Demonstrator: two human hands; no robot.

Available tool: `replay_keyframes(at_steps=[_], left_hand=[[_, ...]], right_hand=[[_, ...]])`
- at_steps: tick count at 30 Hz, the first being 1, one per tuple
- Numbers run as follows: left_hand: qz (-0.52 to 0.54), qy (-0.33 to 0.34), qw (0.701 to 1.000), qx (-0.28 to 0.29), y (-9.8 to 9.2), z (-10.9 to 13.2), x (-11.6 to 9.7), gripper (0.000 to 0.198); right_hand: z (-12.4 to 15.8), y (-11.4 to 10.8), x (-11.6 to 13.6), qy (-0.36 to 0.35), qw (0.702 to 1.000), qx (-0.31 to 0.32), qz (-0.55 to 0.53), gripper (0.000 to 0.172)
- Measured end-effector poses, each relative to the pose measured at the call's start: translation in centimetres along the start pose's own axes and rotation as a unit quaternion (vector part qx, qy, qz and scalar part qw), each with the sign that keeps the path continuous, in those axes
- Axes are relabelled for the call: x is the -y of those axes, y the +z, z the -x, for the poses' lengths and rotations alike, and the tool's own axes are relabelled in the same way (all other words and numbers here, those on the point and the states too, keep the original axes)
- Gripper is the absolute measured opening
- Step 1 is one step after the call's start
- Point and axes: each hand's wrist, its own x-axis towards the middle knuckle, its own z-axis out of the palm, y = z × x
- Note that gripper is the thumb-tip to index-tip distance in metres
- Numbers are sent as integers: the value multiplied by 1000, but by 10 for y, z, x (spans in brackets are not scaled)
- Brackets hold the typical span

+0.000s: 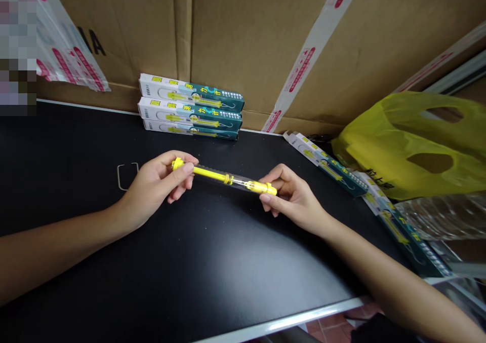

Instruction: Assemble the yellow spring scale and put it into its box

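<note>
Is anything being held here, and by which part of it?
A clear yellow-ended tube, held by its two ends: left hand at one, right hand at the other.

Prob. wkshop: taped ctn. (243, 34), stacked boxes (186, 114)

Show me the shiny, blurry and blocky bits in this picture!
In the head view, pale glare lies on the black table, nearer than the yellow tube; also in the head view, the yellow bag looks slightly soft, and square blocks hide the top-left corner.
</note>
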Motion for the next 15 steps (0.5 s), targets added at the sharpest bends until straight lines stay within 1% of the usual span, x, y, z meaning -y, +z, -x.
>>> replay_keyframes(at_steps=[5, 8, 15], left_hand=[[2, 12, 1000, -6, 0, 0, 1, 20], [-8, 22, 1000, -5, -1, 0, 2, 22], [-22, 40, 998, 47, -2, 0, 9, 21]], right_hand=[[1, 0, 0, 0, 999, 6, -32, 33], [1, 1, -1, -3, 999, 8, -39, 31], [1, 1, -2, -8, 999, 11, -37, 29]])
